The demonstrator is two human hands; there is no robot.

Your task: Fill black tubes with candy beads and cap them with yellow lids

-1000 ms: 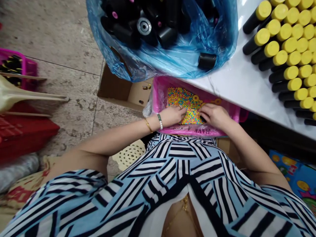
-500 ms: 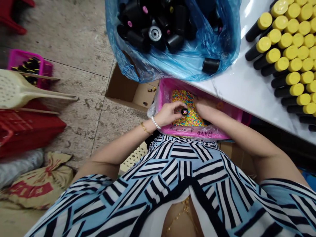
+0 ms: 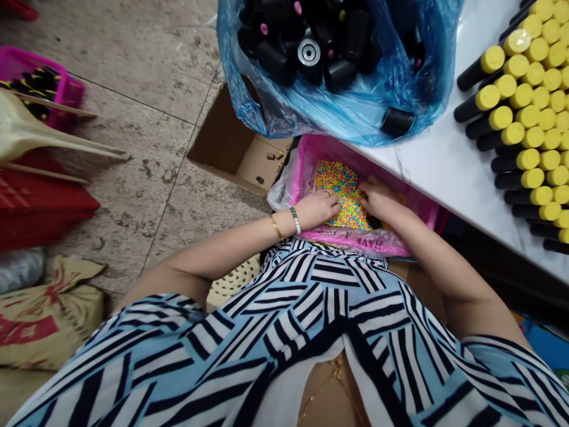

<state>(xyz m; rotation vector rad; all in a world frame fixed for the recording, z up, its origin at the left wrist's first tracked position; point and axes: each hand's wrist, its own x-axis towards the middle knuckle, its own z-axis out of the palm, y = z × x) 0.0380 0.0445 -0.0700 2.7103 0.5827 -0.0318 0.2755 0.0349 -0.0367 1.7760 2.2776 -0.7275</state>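
Small round beads (image 3: 340, 178) in pink, yellow, blue and orange fill part of a plastic-lined pink basket (image 3: 306, 155) in front of my body. My left hand (image 3: 317, 209) is palm down at the left of the beads. Its fingers are curled together, and whatever they hold is hidden beneath them. On the right side of the basket, my right hand (image 3: 379, 198) pinches a small yellow cap (image 3: 360, 193) at its fingertips, just over the beads. A dark piece (image 3: 374, 222) lies below that hand, partly covered.
A blue plastic bag (image 3: 306, 121) of black cylinders overhangs the white table (image 3: 400, 166). Yellow-capped black tubes (image 3: 528, 136) stand in rows at right. Left of the basket is a cardboard box (image 3: 249, 169) with a few small pieces. A cream stool (image 3: 44, 130) and sack (image 3: 48, 326) are farther left.
My left hand has turned palm down, hiding the black tube it held with beads in its end. My right hand has lifted from the beads, and a yellow cap shows at its fingertips.
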